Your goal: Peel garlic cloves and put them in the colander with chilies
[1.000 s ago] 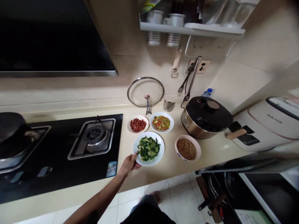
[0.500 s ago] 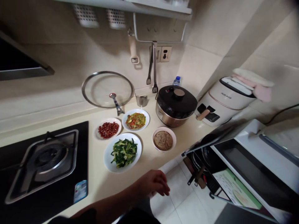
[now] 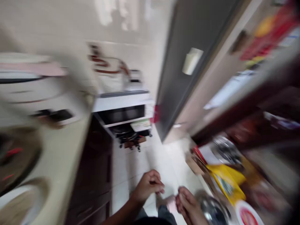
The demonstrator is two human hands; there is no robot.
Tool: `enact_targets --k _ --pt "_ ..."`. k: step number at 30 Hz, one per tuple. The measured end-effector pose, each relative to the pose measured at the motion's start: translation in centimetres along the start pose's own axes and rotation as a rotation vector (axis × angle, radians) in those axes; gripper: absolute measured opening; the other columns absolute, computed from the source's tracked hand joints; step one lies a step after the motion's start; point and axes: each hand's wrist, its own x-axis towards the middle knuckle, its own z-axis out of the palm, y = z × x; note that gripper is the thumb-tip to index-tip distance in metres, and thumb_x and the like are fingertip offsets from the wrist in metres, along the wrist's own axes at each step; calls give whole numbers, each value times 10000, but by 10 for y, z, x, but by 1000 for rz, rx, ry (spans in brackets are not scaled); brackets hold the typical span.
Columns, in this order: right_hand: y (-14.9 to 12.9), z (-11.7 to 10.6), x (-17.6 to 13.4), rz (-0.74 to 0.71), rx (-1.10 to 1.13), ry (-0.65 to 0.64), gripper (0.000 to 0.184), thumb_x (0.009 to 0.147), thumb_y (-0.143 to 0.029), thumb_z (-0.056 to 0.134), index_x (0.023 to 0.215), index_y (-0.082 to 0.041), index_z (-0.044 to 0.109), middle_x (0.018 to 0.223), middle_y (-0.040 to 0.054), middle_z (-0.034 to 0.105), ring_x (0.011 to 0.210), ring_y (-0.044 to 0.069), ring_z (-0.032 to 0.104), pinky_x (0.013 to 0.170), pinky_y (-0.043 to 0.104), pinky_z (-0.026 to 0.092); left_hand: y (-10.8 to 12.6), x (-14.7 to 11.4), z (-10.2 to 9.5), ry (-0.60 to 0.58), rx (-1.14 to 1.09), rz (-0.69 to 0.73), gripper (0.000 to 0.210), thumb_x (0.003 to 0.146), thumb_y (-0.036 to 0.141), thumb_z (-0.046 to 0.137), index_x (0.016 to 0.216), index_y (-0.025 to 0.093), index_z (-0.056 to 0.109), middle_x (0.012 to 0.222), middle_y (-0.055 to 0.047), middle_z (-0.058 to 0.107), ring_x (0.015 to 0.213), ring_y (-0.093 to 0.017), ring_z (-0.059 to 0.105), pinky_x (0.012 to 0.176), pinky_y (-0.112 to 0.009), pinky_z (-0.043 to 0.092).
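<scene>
"What's the room like?"
"A pale, smooth surface (image 3: 64, 156), dark cabinets (image 3: 95, 165) beneath, white floor tiles (image 3: 165, 162) right of it. Over those, the left hand (image 3: 150, 187) has a loosely open, empty grip; the right hand (image 3: 190, 204) curls, but I can't tell whether its grip is closed."
"And the shiny, rounded metal vessel (image 3: 214, 211)?"
"Farther right of the surface, just beside the right hand."

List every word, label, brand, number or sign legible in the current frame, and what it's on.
None can be read.
White appliance: faint mark on its side, too blurred.
Yellow package: printed patch, too blurred.
Green-and-white flat item: too small and blurred.
</scene>
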Motion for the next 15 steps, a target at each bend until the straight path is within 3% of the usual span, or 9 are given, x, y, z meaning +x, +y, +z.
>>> enact_targets --k 3,7,12,15 --pt "-24 -44 0 -66 201 -45 373 667 -477 750 770 -169 566 571 -4 589 437 81 495 438 205 356 -14 38 59 -158 213 -6 245 602 152 710 743 156 510 551 12 633 497 -110 574 501 -202 413" --pt "-50 -122 0 -143 273 -92 390 690 -465 728 851 -127 619 641 38 643 510 115 575 466 211 376 -43 82 143 -286 332 -57 213 639 198 707 746 165 525 514 50 581 506 -97 550 528 -198 414" --pt "-50 -222 -25 -231 356 92 314 678 -390 754 790 -112 660 720 53 660 580 104 587 531 214 398 -74 123 231 -375 426 -229 343 668 320 716 933 173 555 822 -51 702 786 -184 664 697 -264 498" --pt "-41 -263 -37 -241 405 193 327 685 -408 746 805 -116 664 706 47 659 530 88 559 501 209 387 -89 144 268 -418 481 -322 360 650 329 728 930 180 558 865 -61 701 825 -202 671 719 -275 504"
